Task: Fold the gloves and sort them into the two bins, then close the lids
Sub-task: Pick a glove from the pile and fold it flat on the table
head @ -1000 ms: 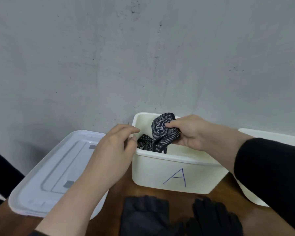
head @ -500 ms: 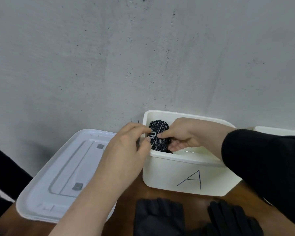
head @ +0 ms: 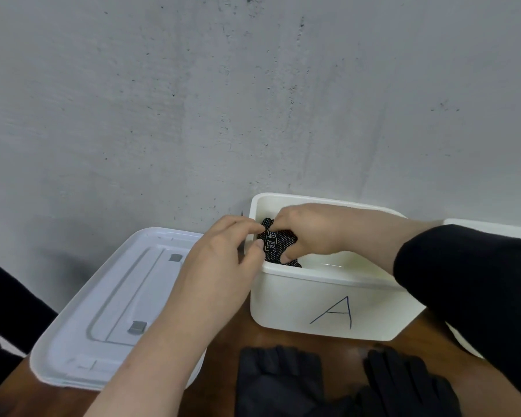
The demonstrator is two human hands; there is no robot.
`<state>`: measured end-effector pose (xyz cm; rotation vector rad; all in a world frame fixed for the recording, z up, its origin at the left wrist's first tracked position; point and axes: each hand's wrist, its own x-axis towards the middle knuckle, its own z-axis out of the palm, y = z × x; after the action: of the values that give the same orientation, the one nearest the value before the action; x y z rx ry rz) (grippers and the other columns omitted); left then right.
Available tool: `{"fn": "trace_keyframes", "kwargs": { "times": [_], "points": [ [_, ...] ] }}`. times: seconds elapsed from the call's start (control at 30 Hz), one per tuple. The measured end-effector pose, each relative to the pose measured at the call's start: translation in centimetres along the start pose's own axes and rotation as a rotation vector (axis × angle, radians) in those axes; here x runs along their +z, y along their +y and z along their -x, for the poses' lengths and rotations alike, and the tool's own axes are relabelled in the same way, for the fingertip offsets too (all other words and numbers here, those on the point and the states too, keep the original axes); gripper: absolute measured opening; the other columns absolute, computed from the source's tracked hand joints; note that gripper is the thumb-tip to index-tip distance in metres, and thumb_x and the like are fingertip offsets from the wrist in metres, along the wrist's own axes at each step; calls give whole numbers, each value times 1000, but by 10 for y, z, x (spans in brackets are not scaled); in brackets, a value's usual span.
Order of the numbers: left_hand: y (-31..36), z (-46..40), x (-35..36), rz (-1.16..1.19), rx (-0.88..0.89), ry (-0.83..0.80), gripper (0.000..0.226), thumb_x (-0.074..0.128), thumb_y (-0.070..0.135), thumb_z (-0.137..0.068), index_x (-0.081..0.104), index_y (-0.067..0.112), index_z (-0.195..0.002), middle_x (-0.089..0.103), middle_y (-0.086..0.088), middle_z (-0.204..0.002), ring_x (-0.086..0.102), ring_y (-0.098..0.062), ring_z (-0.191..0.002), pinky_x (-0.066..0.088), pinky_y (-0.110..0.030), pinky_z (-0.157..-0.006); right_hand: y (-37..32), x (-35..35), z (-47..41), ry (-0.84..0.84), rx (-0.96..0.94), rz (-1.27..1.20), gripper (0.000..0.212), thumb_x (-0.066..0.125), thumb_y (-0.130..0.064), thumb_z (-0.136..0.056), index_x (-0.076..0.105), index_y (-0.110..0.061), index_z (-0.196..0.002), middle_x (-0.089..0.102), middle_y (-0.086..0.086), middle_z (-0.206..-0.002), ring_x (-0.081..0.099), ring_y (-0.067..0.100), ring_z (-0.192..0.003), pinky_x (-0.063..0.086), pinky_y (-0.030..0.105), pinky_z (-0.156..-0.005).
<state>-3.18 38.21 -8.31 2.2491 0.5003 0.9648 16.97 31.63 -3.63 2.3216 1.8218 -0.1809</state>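
1. The right hand [head: 310, 233] reaches over the rim into the bin marked A [head: 331, 308], fingers curled round a folded dotted glove [head: 278, 245] and pressing it down at the bin's left end.
2. The left hand [head: 223, 257] sits at the same corner from outside, its thumb and forefinger pinching the glove's near edge, so both hands meet on the one bundle.
3. The glove is already inside the bin, below the rim, tucked against the left wall; its printed panel faces up. How it lies lengthwise is hidden under the fingers.
4. Judgement: the placing is nearly done. The next move is likely to let go and pull both hands back toward the body.
5. Two plain black gloves [head: 280, 380] lie unfolded on the bench [head: 223, 335], directly below the hands and nearest the person; either hand could reach them, the left slightly nearer.
6. The white lid [head: 103, 314] rests flat to the left of bin A; the left hand is nearer to it.
7. A second bin [head: 494, 227] shows at the right edge, partly behind the black sleeve [head: 469, 290].
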Motion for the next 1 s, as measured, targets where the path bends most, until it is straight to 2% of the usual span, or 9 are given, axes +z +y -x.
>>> {"fn": "trace_keyframes", "kwargs": {
  "times": [0.1, 0.27, 0.33, 0.4, 0.5, 0.67, 0.77, 0.87, 1.0],
  "points": [
    [0, 0, -1, 7, 1, -6, 25, 58, 23, -95, 70, 26, -116, 60, 22, -118, 50, 8, -103, 31, 6, -81, 3, 11, -5, -5, -12, -16, 46, 74, -44, -85, 63, -20, -122, 54, -5, -106, 54, 20, -90, 48, 37, -77],
    [1, 1, -1, -7, 9, -2, 26, 57, 21, -96, 70, 23, -118, 60, 20, -119, 47, 12, -106, 28, 6, -82, 1, 14, -4, -38, 31, -54, 40, 68, -39, -92, 59, -18, -126, 42, -16, -79, 45, 17, -79, 32, 27, -60],
    [2, 1, 0, -22, 11, -1, 26, 57, 20, -96, 70, 22, -118, 60, 19, -119, 49, 11, -103, 29, 6, -82, -1, 12, 0, -77, 65, -57, 39, 62, -39, -98, 56, -20, -131, 52, -13, -89, 50, 21, -92, 35, 28, -68],
    [3, 1, -2, -43, 15, -6, 25, 57, 20, -97, 70, 22, -118, 60, 19, -117, 51, 6, -99, 29, 5, -82, -4, 6, 8, -84, 73, -59, 46, 54, -40, -103, 49, -21, -145, 61, -3, -122, 54, 23, -113, 33, 25, -81],
    [6, 2, -3, -87, 19, -20, 26, 55, 22, -98, 68, 24, -121, 60, 17, -117, 52, 4, -100, 31, -1, -81, -10, -10, 28, 80, 97, -129, 45, 49, -37, -106, 50, -17, -146, 56, 4, -145, 52, 22, -129, 33, 21, -89],
    [31, 11, 0, -91, 100, 139, 23, 56, 28, -99, 71, 17, -111, 66, 4, -113, 58, -14, -106, 36, -17, -88, -27, -35, 111, 612, 155, -344, 28, 50, -35, -105, 69, -22, -120, 72, -5, -113, 62, 14, -103, 45, 27, -92],
    [63, 33, 10, 5, 178, 216, 20, 55, 29, -98, 71, 18, -101, 65, 8, -101, 58, -16, -96, 43, -28, -80, -41, -20, 178, 839, 142, -456, 26, 51, -34, -104, 72, -20, -103, 73, -8, -97, 65, 9, -93, 51, 31, -88],
    [97, 62, 27, 83, 239, 163, 18, 54, 27, -100, 70, 18, -98, 64, 9, -96, 57, -14, -92, 45, -30, -79, -54, 24, 241, 921, 185, -502, 23, 50, -28, -104, 71, -25, -95, 71, -18, -92, 65, 3, -93, 48, 16, -81],
    [132, 115, 64, 152, 231, -8, 20, 52, 29, -101, 69, 19, -101, 65, 9, -95, 57, -10, -90, 48, -33, -80, -62, 108, 308, 845, 360, -530, 22, 49, -36, -100, 70, -31, -104, 67, -24, -95, 63, -3, -94, 51, 19, -79]
  ]
}}
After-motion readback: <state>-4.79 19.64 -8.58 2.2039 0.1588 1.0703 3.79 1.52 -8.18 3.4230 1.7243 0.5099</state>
